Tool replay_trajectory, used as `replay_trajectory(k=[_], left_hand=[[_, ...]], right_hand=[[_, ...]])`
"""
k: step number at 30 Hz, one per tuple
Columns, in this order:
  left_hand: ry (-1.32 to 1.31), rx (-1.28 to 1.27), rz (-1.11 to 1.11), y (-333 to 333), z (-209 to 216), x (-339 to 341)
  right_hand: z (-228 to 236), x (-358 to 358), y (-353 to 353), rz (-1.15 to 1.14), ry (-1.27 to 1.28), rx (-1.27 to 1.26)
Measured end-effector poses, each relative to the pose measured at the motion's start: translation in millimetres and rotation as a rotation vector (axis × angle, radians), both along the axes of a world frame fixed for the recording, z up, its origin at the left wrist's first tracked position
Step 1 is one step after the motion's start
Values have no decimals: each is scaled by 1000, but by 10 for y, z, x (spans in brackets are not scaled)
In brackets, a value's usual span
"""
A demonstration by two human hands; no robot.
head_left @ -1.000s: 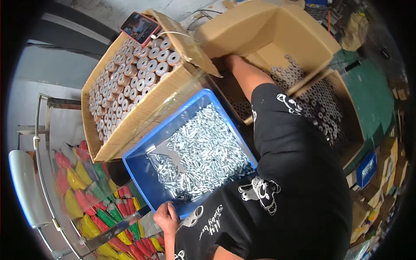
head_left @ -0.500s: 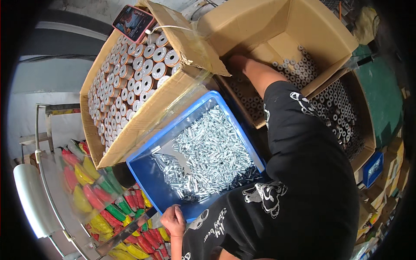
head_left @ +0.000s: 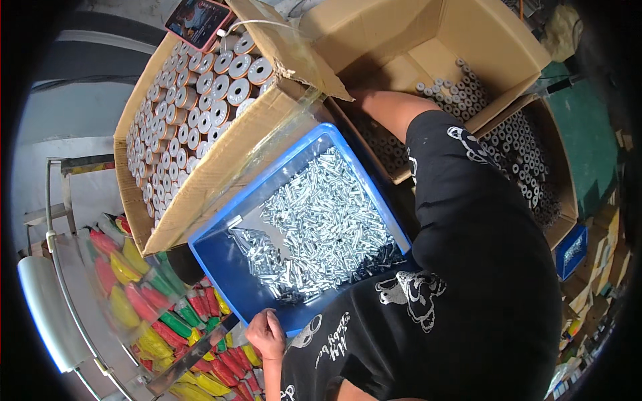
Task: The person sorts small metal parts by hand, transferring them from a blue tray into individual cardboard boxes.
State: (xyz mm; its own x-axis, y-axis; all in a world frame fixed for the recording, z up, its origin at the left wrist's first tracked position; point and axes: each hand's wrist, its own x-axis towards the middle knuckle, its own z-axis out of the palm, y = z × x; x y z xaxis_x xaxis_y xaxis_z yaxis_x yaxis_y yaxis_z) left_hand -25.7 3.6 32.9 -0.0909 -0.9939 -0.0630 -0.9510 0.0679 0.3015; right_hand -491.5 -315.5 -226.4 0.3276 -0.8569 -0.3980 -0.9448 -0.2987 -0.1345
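My left hand (head_left: 266, 334) is closed at the near left corner of a blue plastic bin (head_left: 221, 277), its curled fingers on the rim. Inside that bin lies a heap of small shiny metal pins (head_left: 328, 227), with a bare patch of bin floor at their left. My right arm stretches forward over an open cardboard box (head_left: 374, 40) holding small grey ring-ended cylinders (head_left: 461, 97). The right hand itself is out of sight behind a cardboard flap (head_left: 294, 50), so its fingers and anything in them are hidden.
A tilted carton (head_left: 221, 180) full of spools (head_left: 200, 120) stands at the left, a phone (head_left: 198, 23) on its top edge. Another box of ringed parts (head_left: 521, 154) sits at the right. A white lamp (head_left: 50, 314) and red, yellow and green packets (head_left: 160, 334) are lower left.
My right hand, partly seen before at the box, has gone behind the flap as the forearm shifted left. The left hand stays at the bin corner. The whole view has shifted slightly.
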Motion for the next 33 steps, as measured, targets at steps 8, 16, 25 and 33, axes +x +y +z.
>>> replay_trajectory(k=[8,16,25,33], left_hand=[[-4,-43,-38,-30,-18,30],[21,-72,-69,-61,-33,39],[13,-2,-24,-29,-32,58],[2,-27,-24,-54,15,-1]], right_hand=[[721,-130,371,106,158,133],[-816,-608,-209,470,452,322],[2,-809,-153,-260,-160,398],[-523,-917,-249,56,282,228]])
